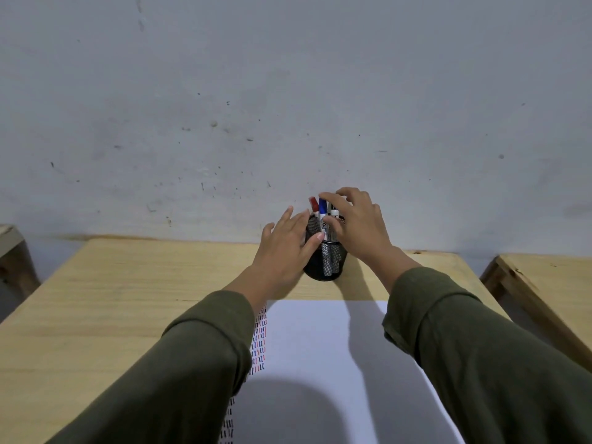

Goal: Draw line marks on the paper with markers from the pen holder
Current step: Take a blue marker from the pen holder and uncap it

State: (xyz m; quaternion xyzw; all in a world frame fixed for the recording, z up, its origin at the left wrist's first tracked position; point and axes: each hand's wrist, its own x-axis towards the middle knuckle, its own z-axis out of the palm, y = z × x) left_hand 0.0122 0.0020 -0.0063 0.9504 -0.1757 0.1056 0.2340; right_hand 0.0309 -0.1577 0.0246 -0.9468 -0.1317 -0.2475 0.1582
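Three markers: red-capped marker (313,205), blue-capped marker (323,216) and a black-capped one (333,210) stand upright in the pen holder, between the two hands.
Pen holder: black mesh cup (323,267) on the wooden table (112,293), near the wall, just beyond the far edge of the paper.
Right hand: right hand (358,229) arches over the cup's top; its forefinger lies on the blue cap, thumb low on the barrel; whether it grips firmly cannot be told.
Left hand: left hand (285,248) lies against the cup's left side, fingers spread and loose, thumb on the mesh; it clasps nothing.
Paper: white sheet (320,347) lies toward the person from both hands, between the forearms.
Line marks: short red, blue and black strokes (260,341) run down the sheet's left edge, under the left sleeve.
In the way: green sleeves (480,363) cover both side edges of the sheet; a dark shadow falls on its near part.
Hard to make out: marker labels are too small to read; the black-capped marker is mostly hidden by right fingers.
Around: grey scuffed wall (288,91) behind; another wooden table (551,283) to the right of the right hand, cut off.
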